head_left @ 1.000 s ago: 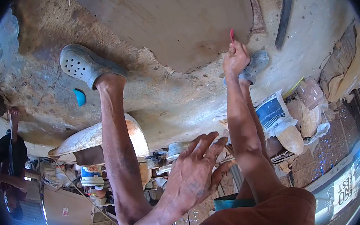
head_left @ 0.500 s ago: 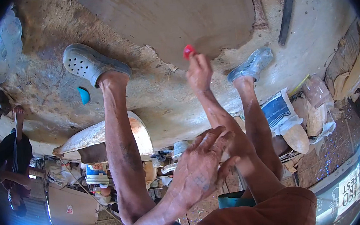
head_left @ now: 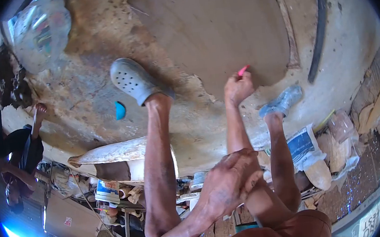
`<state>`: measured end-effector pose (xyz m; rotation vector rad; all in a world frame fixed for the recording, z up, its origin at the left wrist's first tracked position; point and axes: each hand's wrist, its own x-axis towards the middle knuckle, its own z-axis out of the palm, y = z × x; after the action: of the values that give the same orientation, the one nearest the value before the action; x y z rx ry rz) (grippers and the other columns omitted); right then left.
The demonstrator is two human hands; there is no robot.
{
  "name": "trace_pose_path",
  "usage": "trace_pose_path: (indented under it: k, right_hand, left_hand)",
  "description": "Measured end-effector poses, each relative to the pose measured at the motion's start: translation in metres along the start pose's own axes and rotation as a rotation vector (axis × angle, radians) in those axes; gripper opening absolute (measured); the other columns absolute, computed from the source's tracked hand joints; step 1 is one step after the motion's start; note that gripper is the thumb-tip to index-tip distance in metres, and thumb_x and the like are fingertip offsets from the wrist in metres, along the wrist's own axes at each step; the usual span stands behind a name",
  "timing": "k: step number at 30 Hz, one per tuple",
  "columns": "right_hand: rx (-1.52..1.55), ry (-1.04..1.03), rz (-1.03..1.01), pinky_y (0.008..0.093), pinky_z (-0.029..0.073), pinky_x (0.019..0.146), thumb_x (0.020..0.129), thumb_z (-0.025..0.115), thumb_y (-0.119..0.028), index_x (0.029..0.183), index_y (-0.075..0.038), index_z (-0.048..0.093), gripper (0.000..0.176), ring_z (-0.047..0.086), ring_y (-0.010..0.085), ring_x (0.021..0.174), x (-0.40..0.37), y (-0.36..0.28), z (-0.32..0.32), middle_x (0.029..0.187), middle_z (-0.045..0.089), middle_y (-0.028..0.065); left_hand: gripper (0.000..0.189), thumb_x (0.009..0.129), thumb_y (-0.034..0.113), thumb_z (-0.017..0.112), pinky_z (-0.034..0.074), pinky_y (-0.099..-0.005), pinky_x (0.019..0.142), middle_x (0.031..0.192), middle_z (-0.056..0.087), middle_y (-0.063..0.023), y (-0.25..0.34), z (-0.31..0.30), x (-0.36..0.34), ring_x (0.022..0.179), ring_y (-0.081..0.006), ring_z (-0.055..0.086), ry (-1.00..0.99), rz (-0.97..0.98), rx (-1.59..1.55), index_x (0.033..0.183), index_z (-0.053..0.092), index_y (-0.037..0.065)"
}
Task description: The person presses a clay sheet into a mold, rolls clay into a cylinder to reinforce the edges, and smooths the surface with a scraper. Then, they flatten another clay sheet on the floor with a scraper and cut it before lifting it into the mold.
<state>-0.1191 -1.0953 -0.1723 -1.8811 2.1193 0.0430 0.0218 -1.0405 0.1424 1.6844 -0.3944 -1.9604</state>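
Note:
My right hand (head_left: 239, 88) is closed round a small pink-red tool (head_left: 243, 70), whose tip shows past the fingers. It is over the lower edge of a wide smooth layer of grey-brown wet material (head_left: 223, 33) on the floor. My left hand (head_left: 232, 178) lies across my right forearm near the elbow, back of the hand up, thumb apart from the fingers, holding no object. My two feet wear grey clogs, the left clog (head_left: 133, 80) and the right clog (head_left: 282, 101), on either side of my right hand.
A teal piece (head_left: 120, 110) lies near my left foot. Long dark (head_left: 317, 28) and brown (head_left: 288, 31) strips lie at the right. A curved white-edged object (head_left: 115, 152), a bucket (head_left: 107, 191) and clutter are lower down. Another person (head_left: 19, 155) is at the far left.
The camera view has shifted, so the floor and my feet appear further right and lower. My right hand with the tool also appears further right and lower, and the tool is turned differently.

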Motion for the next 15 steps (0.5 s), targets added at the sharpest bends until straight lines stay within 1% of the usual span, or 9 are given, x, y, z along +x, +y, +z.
trace_pose_path:
  k: [1, 2, 4, 6, 10, 11, 12, 14, 15]
  right_hand:
    - [0.011, -0.006, 0.013, 0.0533, 0.052, 0.069, 0.078, 0.074, -0.008, 0.084, -0.002, 0.064, 0.013, 0.069, 0.041, 0.076, -0.013, -0.036, 0.008, 0.079, 0.069, 0.0202]
    - [0.084, 0.014, 0.007, 0.0535, 0.053, 0.068, 0.076, 0.074, -0.008, 0.084, -0.002, 0.065, 0.014, 0.069, 0.0414, 0.074, -0.017, -0.065, 0.024, 0.078, 0.069, 0.0203]
    - [0.206, 0.03, -0.016, 0.0536, 0.053, 0.067, 0.074, 0.073, -0.007, 0.084, -0.001, 0.065, 0.014, 0.07, 0.0416, 0.073, -0.014, -0.135, 0.044, 0.078, 0.069, 0.021]
    - [0.286, 0.035, -0.037, 0.0536, 0.054, 0.068, 0.073, 0.072, -0.007, 0.085, -0.001, 0.066, 0.015, 0.071, 0.0419, 0.074, -0.006, -0.206, 0.057, 0.078, 0.069, 0.0218]
    - [0.364, 0.062, -0.14, 0.0567, 0.056, 0.068, 0.071, 0.075, -0.007, 0.084, 0.0, 0.068, 0.017, 0.072, 0.044, 0.078, 0.012, -0.33, 0.08, 0.085, 0.07, 0.0238]
    - [0.308, 0.016, -0.213, 0.0519, 0.056, 0.069, 0.07, 0.071, -0.004, 0.077, -0.003, 0.066, 0.009, 0.072, 0.0395, 0.077, 0.014, -0.354, 0.077, 0.08, 0.072, 0.0189]
    - [0.315, -0.106, -0.331, 0.0526, 0.054, 0.086, 0.086, 0.066, -0.008, 0.099, -0.001, 0.073, 0.017, 0.069, 0.0431, 0.099, 0.015, -0.372, 0.064, 0.103, 0.071, 0.0202]
    - [0.272, -0.24, -0.605, 0.0549, 0.054, 0.084, 0.086, 0.066, -0.009, 0.1, 0.001, 0.071, 0.018, 0.07, 0.0448, 0.096, 0.041, -0.393, 0.07, 0.105, 0.072, 0.0222]
    - [0.25, -0.254, -0.624, 0.0549, 0.054, 0.084, 0.086, 0.066, -0.009, 0.1, 0.001, 0.071, 0.018, 0.07, 0.0448, 0.096, 0.051, -0.396, 0.059, 0.105, 0.072, 0.0222]
  left_hand:
    - [0.039, 0.102, 0.024, 0.072, 0.053, -0.0376, 0.105, 0.125, 0.069, -0.0205, -0.001, -0.013, -0.006, 0.117, -0.0336, 0.069, 0.11, -0.017, -0.076, 0.131, 0.062, 0.0]
    - [0.039, 0.102, 0.024, 0.072, 0.053, -0.0376, 0.105, 0.125, 0.069, -0.0205, -0.007, -0.023, -0.008, 0.117, -0.0336, 0.069, 0.121, -0.011, -0.075, 0.131, 0.062, 0.0]
    - [0.031, 0.102, 0.013, 0.07, 0.052, -0.0364, 0.103, 0.119, 0.072, -0.017, -0.023, -0.043, -0.007, 0.113, -0.0274, 0.07, 0.758, 0.08, -0.368, 0.127, 0.063, -0.002]
    - [0.029, 0.102, 0.008, 0.067, 0.052, -0.0371, 0.104, 0.123, 0.071, -0.0154, -0.027, -0.07, -0.011, 0.117, -0.023, 0.067, 1.009, 0.057, -0.593, 0.129, 0.062, -0.002]
    - [0.03, 0.103, 0.004, 0.064, 0.051, -0.0362, 0.106, 0.128, 0.07, -0.0154, -0.033, -0.087, -0.022, 0.12, -0.0208, 0.066, 1.068, 0.055, -0.682, 0.132, 0.06, -0.002]
    - [0.032, 0.103, 0.003, 0.065, 0.05, -0.0372, 0.108, 0.131, 0.068, -0.0158, -0.032, -0.088, -0.022, 0.122, -0.0224, 0.065, 1.043, 0.055, -0.72, 0.134, 0.059, -0.002]
    - [0.032, 0.103, 0.003, 0.065, 0.05, -0.0372, 0.108, 0.131, 0.068, -0.0158, -0.032, -0.091, -0.023, 0.122, -0.0224, 0.065, 1.049, 0.055, -0.73, 0.134, 0.059, -0.002]
    - [0.035, 0.103, 0.004, 0.065, 0.048, -0.0377, 0.11, 0.134, 0.066, -0.0166, -0.029, -0.094, -0.022, 0.125, -0.0237, 0.064, 0.946, 0.065, -0.64, 0.136, 0.057, -0.003]
    - [0.038, 0.102, 0.004, 0.067, 0.046, -0.0376, 0.112, 0.136, 0.064, -0.0174, -0.027, -0.094, -0.022, 0.128, -0.024, 0.062, 0.911, 0.083, -0.651, 0.138, 0.057, -0.003]
